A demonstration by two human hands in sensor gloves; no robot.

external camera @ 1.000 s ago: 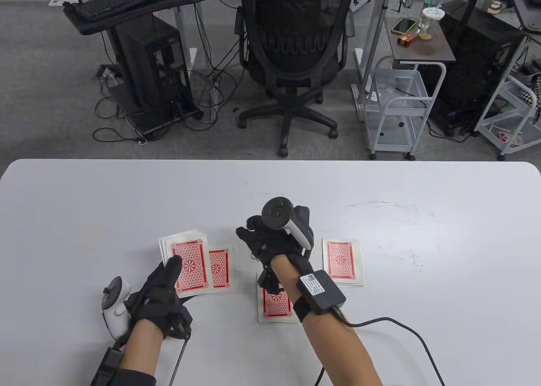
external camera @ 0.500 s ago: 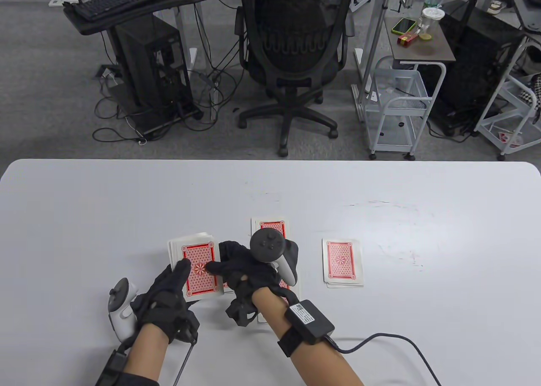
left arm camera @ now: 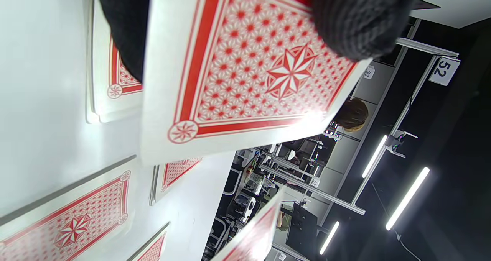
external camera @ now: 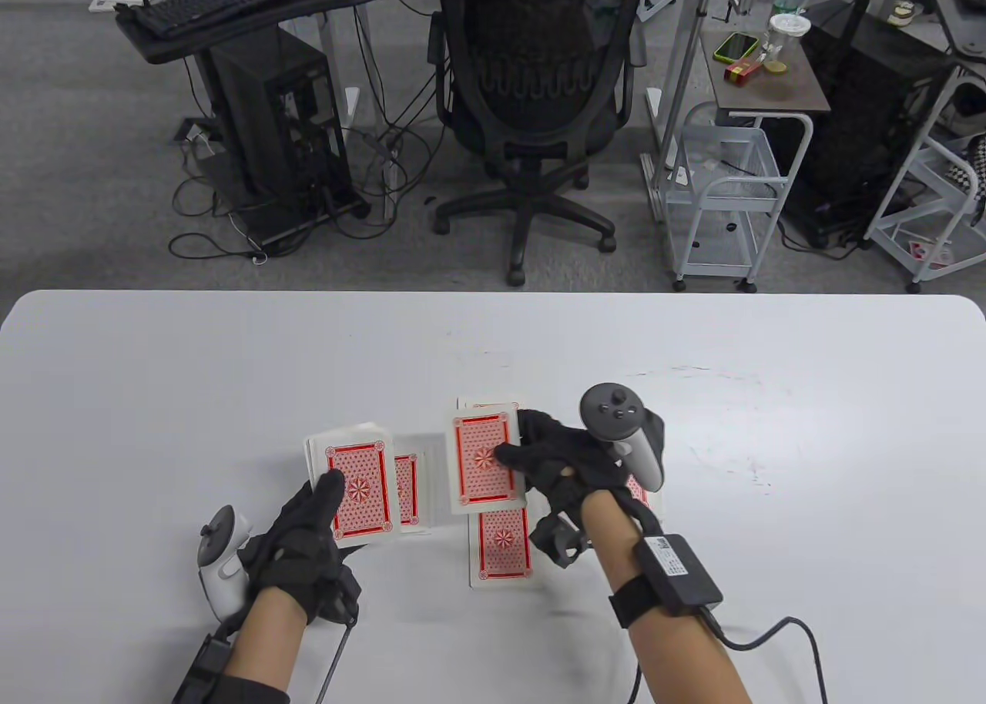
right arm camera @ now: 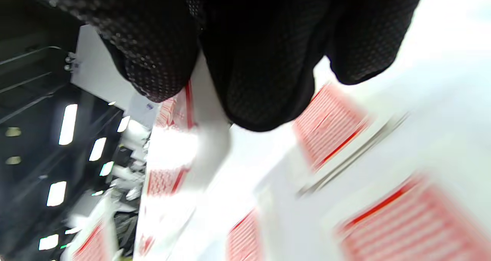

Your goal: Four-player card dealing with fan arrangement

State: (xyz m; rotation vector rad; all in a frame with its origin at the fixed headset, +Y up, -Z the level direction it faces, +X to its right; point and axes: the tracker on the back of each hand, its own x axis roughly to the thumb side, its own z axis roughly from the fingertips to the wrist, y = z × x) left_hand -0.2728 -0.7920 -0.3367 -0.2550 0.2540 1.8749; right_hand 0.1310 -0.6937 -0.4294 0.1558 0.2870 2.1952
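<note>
My left hand (external camera: 323, 504) holds the red-backed deck (external camera: 356, 490) just above the table, thumb on the top card; the deck fills the left wrist view (left arm camera: 249, 69). My right hand (external camera: 514, 451) pinches a single card (external camera: 484, 461) by its right edge and holds it face down over the middle of the table (external camera: 231, 365). The right wrist view is blurred and shows the fingers (right arm camera: 253, 61) on that card (right arm camera: 172, 146). Dealt piles lie face down: a left pile (external camera: 408, 490) beside the deck, a far pile (external camera: 481, 405) partly under the held card, and a near pile (external camera: 501, 546). The right pile (external camera: 638, 491) is mostly hidden by my right hand.
The piles sit close together near the table's front middle. A cable (external camera: 770, 635) runs from my right wrist across the table's front right. An office chair (external camera: 531, 103) and a white cart (external camera: 724, 188) stand beyond the far edge.
My right hand came from the far pile to the deck, took the top card and moved right with it, over the far pile. The left hand and deck shifted slightly right.
</note>
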